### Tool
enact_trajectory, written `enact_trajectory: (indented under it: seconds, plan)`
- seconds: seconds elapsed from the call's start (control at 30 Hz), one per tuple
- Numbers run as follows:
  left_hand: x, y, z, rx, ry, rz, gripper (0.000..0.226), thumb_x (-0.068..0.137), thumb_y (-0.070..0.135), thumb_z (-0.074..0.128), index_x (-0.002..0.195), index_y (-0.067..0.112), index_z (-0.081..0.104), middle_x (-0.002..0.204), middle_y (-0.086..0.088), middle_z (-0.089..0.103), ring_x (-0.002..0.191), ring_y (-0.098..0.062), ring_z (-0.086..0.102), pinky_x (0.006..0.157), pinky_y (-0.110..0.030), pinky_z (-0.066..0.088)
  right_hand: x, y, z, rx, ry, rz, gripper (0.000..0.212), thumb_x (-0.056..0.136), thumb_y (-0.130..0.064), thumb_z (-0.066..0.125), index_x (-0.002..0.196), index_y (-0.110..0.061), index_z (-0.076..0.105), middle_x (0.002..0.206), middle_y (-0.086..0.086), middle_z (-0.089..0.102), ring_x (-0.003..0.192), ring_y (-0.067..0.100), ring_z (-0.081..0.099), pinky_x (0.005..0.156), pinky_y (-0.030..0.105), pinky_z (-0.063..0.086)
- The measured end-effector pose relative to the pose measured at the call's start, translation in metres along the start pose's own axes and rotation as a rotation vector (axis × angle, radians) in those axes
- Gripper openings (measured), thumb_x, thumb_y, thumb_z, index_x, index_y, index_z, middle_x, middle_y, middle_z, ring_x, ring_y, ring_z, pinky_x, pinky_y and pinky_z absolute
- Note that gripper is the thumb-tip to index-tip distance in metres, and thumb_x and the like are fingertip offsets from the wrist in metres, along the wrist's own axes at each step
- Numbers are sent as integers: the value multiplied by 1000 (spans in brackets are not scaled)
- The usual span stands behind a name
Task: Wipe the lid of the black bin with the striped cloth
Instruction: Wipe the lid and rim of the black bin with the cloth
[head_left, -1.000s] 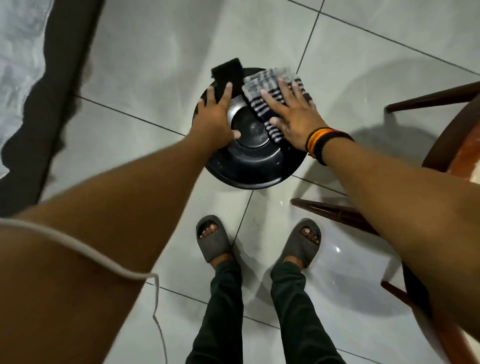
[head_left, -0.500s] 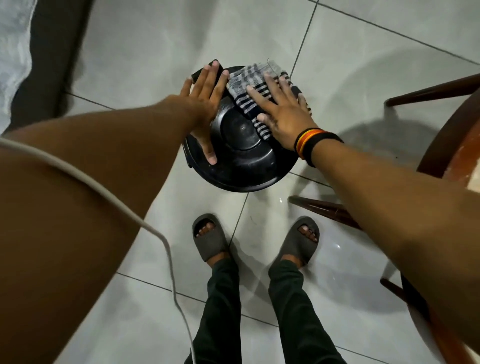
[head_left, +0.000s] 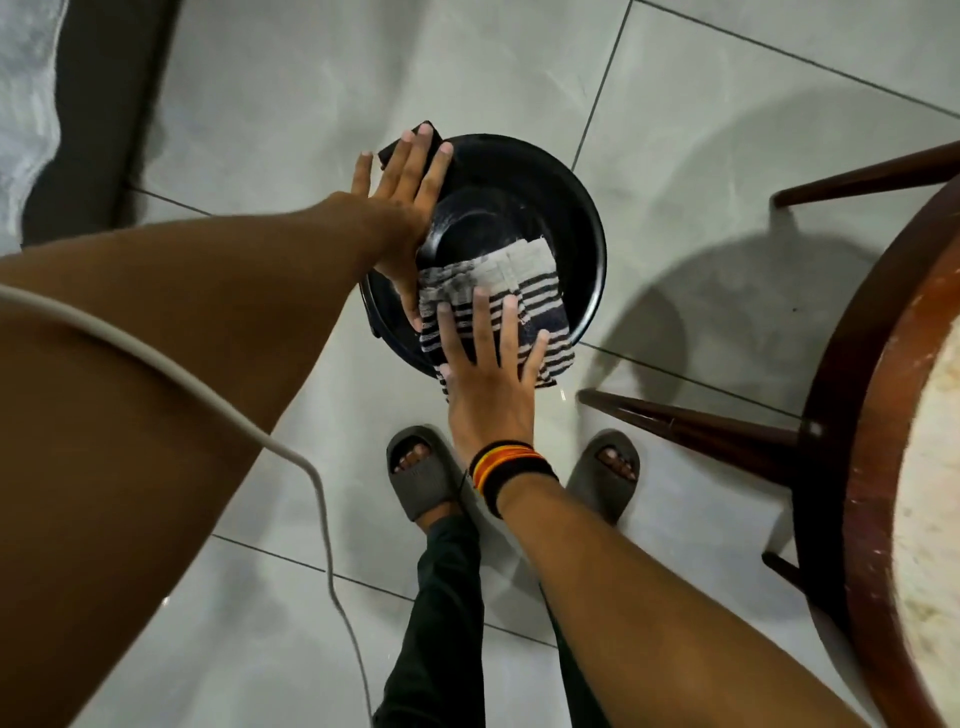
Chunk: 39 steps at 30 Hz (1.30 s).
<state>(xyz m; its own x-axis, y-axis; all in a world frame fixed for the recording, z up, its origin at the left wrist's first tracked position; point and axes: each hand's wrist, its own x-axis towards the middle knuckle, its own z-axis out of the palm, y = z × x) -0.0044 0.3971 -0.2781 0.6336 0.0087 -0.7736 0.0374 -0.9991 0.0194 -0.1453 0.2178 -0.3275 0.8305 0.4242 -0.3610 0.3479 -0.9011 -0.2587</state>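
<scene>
Seen from above: round black bin (head_left: 582, 218) standing on a pale tiled floor (head_left: 322, 104), directly ahead of 2 feet in grey slippers (head_left: 423, 475). Glossy black lid (head_left: 498, 213) closed on the bin, with a raised round centre. Striped cloth (head_left: 493, 291), grey at its far edge and banded dark and white elsewhere, spread over the near half of the lid and hanging slightly past the near rim. Right hand (head_left: 491, 384) laid flat on the cloth, fingers spread and extended, palm pressing down; grip released, nothing clasped. Left hand (head_left: 402, 208) flat against the left side of the lid, fingers straight and pointing away, thumb reaching down beside the left edge of the cloth; grip likewise released, resting and not clenched. Small dark flap or handle (head_left: 395, 148) projecting at the far left of the bin, partly under the left fingertips; its exact form cannot be told. Band of black, orange and yellow (head_left: 511, 467) around the right wrist. White cable (head_left: 218, 410) trailing across the left forearm and down toward the floor. Dark wooden chair (head_left: 831, 467) at right, 1 leg (head_left: 691, 421) angled toward the bin but apart from it.
</scene>
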Motion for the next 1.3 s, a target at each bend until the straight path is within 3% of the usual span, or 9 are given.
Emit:
enact_trajectory:
  seconds: [0.07,0.13,0.27,0.47,0.73,0.8,0.93,1.13,1.3]
  plan:
    - [0,2,-3,7,-21,-4,192,28,69,96,152,16,-41,161,-15,-45,150,-31,-39,124,-62,-12,1,26,-9,-59,-8,-75,95,91,-13,63,162,-37,4,172,6,-5,158,35,-2,121,69,2]
    - [-2,4,-4,2,-36,-11,195,24,70,95,151,16,-42,160,-14,-47,149,-30,-41,124,-62,-13,3,57,-21,-21,-27,-108,77,101,-22,50,162,-40,6,172,3,-3,158,33,-3,121,70,8]
    - [-2,2,-4,1,-47,-19,198,18,74,92,150,18,-44,159,-13,-49,148,-30,-43,122,-63,-16,49,89,-50,176,-50,66,58,107,-40,35,161,-40,14,173,4,-4,158,35,-4,119,68,23]
    - [-4,4,-6,1,-43,-33,197,19,74,93,149,19,-45,159,-12,-49,148,-28,-42,123,-63,-13,137,83,-85,282,-131,144,60,106,-42,38,160,-43,12,173,3,-3,158,30,-10,122,66,10]
    - [-1,0,-10,23,-95,-34,187,33,80,88,148,18,-46,157,-13,-52,148,-31,-42,124,-63,-11,29,69,-30,289,104,157,57,109,-37,35,162,-36,14,172,11,-3,157,39,-4,125,62,11]
    - [-1,1,-13,42,-109,-44,184,39,77,89,148,17,-46,157,-14,-51,149,-31,-40,125,-62,-9,4,51,-13,143,89,92,66,107,-28,45,162,-35,10,172,12,-6,156,39,-8,123,64,8]
    - [1,5,-15,114,-109,-70,185,41,66,96,148,14,-46,157,-18,-49,151,-33,-37,127,-59,-6,-14,7,16,-59,60,-7,112,81,-8,74,163,-33,2,171,15,-4,156,42,-5,120,71,3]
    - [0,7,-10,196,-80,-100,181,50,32,104,144,11,-49,156,-21,-49,152,-35,-34,128,-56,-2,8,-34,3,-27,37,-98,96,83,-3,58,163,-31,12,172,10,-2,158,34,-6,121,67,-6]
    - [-1,5,-10,152,-86,-88,189,39,45,104,146,12,-48,156,-20,-49,150,-35,-38,126,-60,-4,-1,29,-7,-105,45,-181,106,78,14,51,162,-36,9,172,6,2,158,33,2,124,64,5]
